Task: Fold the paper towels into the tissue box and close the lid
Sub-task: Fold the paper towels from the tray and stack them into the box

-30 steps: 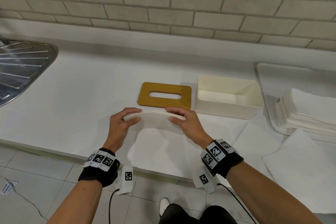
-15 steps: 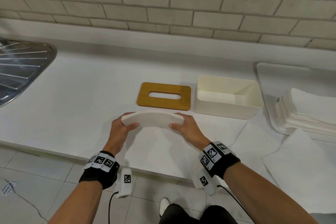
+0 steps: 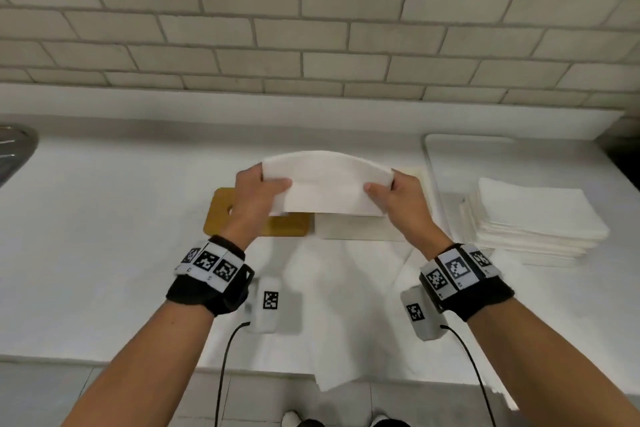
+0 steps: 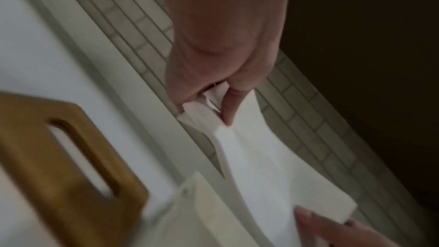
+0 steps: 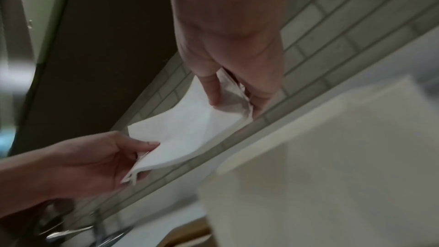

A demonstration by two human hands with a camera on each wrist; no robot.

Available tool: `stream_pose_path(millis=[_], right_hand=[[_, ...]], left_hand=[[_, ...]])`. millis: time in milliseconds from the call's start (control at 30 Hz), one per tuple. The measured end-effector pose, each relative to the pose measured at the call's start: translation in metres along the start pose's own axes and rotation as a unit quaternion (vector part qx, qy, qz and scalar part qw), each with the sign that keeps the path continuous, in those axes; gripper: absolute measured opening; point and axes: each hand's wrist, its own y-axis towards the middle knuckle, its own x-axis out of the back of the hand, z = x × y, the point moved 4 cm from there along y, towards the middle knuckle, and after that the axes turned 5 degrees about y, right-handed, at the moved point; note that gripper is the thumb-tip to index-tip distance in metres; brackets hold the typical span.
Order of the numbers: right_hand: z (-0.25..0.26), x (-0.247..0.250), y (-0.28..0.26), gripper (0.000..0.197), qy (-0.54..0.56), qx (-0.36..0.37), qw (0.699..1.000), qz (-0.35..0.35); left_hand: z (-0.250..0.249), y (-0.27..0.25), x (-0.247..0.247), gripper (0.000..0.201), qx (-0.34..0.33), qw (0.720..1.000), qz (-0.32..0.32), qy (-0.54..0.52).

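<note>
A folded wad of white paper towels is held in the air, bowed upward, over the cream tissue box, which it mostly hides. My left hand pinches its left end and my right hand pinches its right end. The wooden lid with its slot lies flat on the counter left of the box, partly behind my left hand. In the left wrist view the left hand pinches the towels above the lid. In the right wrist view the right hand pinches the towels beside the box.
A stack of flat paper towels sits on a white tray at the right. Loose sheets lie spread on the counter in front of the box, one hanging over the front edge. A steel sink drainer is at far left; a brick wall is behind.
Both hands have lifted the folded towels off the counter and carried them forward and right, from in front of the lid to above the box. The head view has moved closer.
</note>
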Motion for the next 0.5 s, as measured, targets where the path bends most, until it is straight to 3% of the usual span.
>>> stream_pose_path(millis=[100,167,233,300,367,500], right_hand=[[-0.012,0.046,0.028,0.011,-0.050,-0.037,0.996,-0.065],[-0.020,0.060,0.040,0.016,-0.137,-0.050,0.986,-0.075],[-0.029,0.060,0.045,0.031,-0.230,-0.053,0.970,-0.056],[-0.038,0.054,0.047,0.030,-0.289,-0.056,0.955,-0.025],[-0.044,0.048,0.048,0.018,-0.329,-0.065,0.942,-0.007],[-0.047,0.040,0.048,0.029,-0.376,-0.092,0.922,0.012]], left_hand=[[-0.015,0.018,-0.061,0.025,0.030,0.999,0.010,0.032],[-0.011,0.031,-0.090,0.017,0.027,0.989,0.000,0.145],[-0.005,0.035,-0.110,0.024,0.017,0.969,-0.003,0.248],[0.004,0.035,-0.123,0.037,0.008,0.948,0.005,0.317],[0.010,0.033,-0.132,0.035,0.002,0.930,0.012,0.367],[0.017,0.035,-0.145,0.032,0.007,0.905,0.037,0.423]])
